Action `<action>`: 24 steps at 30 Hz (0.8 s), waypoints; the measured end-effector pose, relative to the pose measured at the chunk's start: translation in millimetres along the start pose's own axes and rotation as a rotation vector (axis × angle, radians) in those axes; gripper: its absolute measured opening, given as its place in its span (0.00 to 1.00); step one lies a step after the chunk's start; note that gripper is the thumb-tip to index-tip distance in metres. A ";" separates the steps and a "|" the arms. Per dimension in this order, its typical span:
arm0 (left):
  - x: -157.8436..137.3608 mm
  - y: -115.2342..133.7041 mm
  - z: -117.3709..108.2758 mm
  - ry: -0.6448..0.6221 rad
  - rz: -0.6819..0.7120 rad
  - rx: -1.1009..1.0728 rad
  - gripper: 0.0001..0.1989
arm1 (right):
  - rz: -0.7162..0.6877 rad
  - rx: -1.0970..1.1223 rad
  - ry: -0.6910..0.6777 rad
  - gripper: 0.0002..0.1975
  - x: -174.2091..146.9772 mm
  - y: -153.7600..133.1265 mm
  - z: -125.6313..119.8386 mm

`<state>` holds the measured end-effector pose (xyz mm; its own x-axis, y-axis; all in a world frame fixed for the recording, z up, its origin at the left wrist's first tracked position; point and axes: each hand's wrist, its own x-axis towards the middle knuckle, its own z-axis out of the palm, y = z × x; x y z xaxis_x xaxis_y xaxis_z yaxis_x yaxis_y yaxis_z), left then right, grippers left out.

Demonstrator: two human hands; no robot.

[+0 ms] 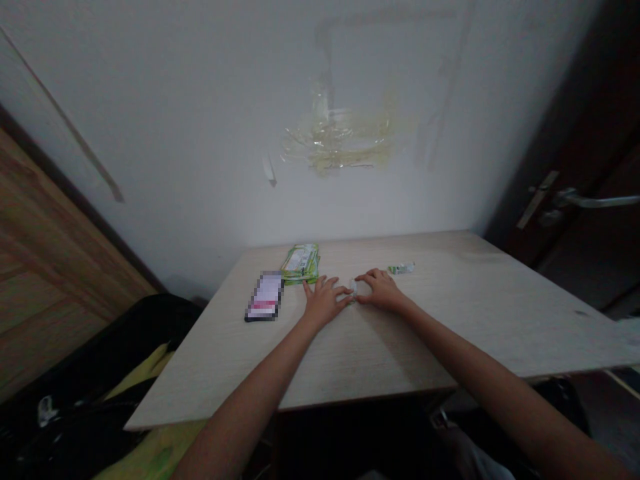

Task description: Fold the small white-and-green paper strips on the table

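Right, from the head view, it's all happening around one small piece (353,289) of thin, pale, see-through stuff, sitting between the two hands near the middle of the tabletop (450,320). And what a slight thing it is: whitish, with a faint shine, roughly upright in outline, narrower than either hand, its lower end lying by the thumbs. Its finer detail is too small and blurred to read, and any print on it can't be made out.

The left hand (321,304) comes in with fingers fanned wide, thumb and forefinger right at the piece's left edge. Over on the other side, the right hand (384,291) arches its forefinger above and its thumb below, both tips at the right edge. Whether either pair is pinching or merely touching, I can't tell from here.

Look beyond the left hand: a stack of green and white packets (301,261), slightly fanned, close to its spread fingertips. Just in front and to the left lies a phone (266,297), its screen blurred into blocks with a pink band low down. And there, just behind the right hand, a small green and white wrapper (401,269), crumpled and shiny at one end.
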<state>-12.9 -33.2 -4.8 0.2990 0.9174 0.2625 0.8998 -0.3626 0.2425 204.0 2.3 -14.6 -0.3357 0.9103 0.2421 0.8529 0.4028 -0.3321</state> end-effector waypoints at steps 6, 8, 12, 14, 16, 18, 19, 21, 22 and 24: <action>-0.3 0.7 0.3 0.010 0.003 0.012 0.17 | -0.012 -0.005 0.004 0.31 -1.6 -0.1 -1.0; -0.4 1.0 0.2 0.006 -0.004 0.014 0.17 | -0.020 -0.001 0.003 0.31 -2.2 0.5 -0.5; -0.1 1.2 0.0 -0.008 -0.011 0.001 0.16 | -0.018 0.007 0.019 0.32 -3.1 1.6 2.3; 0.3 1.1 0.3 -0.003 -0.011 -0.001 0.16 | -0.015 0.024 0.038 0.31 -2.9 2.6 3.4; 0.7 0.8 1.0 0.004 -0.008 -0.004 0.16 | -0.024 0.076 0.058 0.28 -1.8 4.8 4.1; 1.1 0.6 1.4 0.012 -0.004 -0.008 0.15 | -0.039 0.162 0.078 0.22 0.2 8.3 4.4; 1.2 0.6 1.5 0.016 -0.002 -0.011 0.15 | -0.045 0.209 0.094 0.18 1.4 10.3 4.7; 1.4 1.0 1.3 0.016 0.000 -0.015 0.14 | -0.072 0.262 0.115 0.12 3.7 14.0 5.5; 1.4 1.3 1.1 0.013 -0.002 -0.018 0.14 | -0.089 0.273 0.113 0.11 4.5 15.4 6.1; 1.5 2.0 0.6 0.003 -0.014 -0.021 0.15 | -0.099 0.267 0.113 0.10 5.0 16.9 7.3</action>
<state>-10.5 -32.4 -4.5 0.2857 0.9217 0.2622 0.8968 -0.3536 0.2658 213.8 14.4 -25.7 -0.3523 0.8552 0.3801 0.6779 0.5132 -0.5264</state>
